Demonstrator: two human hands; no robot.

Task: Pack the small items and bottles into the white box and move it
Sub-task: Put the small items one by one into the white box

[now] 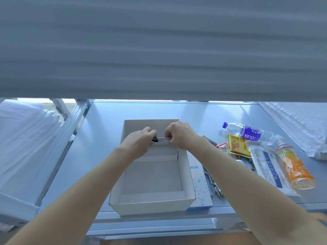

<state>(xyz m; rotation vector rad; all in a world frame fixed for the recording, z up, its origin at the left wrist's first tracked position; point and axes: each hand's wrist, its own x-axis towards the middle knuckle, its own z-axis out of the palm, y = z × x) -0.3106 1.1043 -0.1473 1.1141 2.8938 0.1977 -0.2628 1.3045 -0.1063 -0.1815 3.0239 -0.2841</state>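
A pale blue table (99, 135) lies under a grey ribbed shutter (162, 46). The open white box (187, 174) sits at its middle, near the front edge. Over the box's far end both hands pinch one pen (161, 139) — left hand (140, 141) at its dark cap, right hand (180, 134) at the clear barrel. At 3 o'clock lie a water bottle (246, 132), orange bottle (294, 167), snack packets (238, 145) and a chain (215, 187), with a blue carton (200, 188) touching the box's right wall.

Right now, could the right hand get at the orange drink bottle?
Probably yes, once freed: the right hand and left hand both hold a pen, and nothing covers the orange drink bottle.
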